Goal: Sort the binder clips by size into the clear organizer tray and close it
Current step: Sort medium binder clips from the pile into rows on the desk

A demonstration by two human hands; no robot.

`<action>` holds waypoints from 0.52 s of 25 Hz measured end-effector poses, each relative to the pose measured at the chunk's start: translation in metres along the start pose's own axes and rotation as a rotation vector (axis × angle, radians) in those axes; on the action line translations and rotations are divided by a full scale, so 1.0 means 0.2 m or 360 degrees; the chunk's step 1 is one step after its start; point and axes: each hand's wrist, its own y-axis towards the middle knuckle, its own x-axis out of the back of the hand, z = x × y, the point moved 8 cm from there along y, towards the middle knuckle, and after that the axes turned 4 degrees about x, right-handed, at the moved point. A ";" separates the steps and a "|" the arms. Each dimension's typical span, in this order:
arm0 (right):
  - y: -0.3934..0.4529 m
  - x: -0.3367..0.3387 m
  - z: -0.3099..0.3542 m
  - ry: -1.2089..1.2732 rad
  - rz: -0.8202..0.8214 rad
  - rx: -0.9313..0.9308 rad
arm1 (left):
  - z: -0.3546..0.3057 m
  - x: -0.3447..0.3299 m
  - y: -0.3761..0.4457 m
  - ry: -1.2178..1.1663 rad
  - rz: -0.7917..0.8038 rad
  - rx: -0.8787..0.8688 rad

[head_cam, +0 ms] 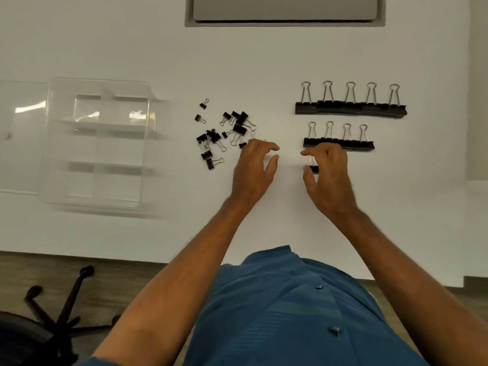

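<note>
A clear organizer tray [96,143] with several compartments lies open at the left, its lid [21,136] flat beside it. A loose pile of small black binder clips [224,133] sits mid-table. Large clips [351,108] form a row at the right, with a row of medium clips [340,143] below them. My left hand [257,167] hovers at the pile's right edge, fingers apart and empty. My right hand [327,175] is below the medium row, thumb and fingers around one medium clip [313,166] on the table.
A grey recessed panel [285,9] lies at the table's far edge. The table's front edge runs along the bottom, with a chair base [60,307] on the floor at lower left. My blue shirt fills the bottom centre.
</note>
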 end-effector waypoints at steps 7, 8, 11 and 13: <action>0.47 -0.31 0.27 0.0129 0.0381 0.0151 | 0.23 0.28 0.24 0.0333 -0.0250 0.0322; 0.54 -0.35 0.28 0.0147 0.0414 0.0111 | 0.25 0.28 0.27 0.0379 -0.0222 0.0353; 0.65 -0.46 0.29 0.0200 0.0446 -0.0031 | 0.27 0.26 0.31 0.0489 -0.0211 0.0379; 0.69 -0.51 0.29 0.0159 0.0420 -0.0074 | 0.27 0.27 0.32 0.0510 -0.0257 0.0360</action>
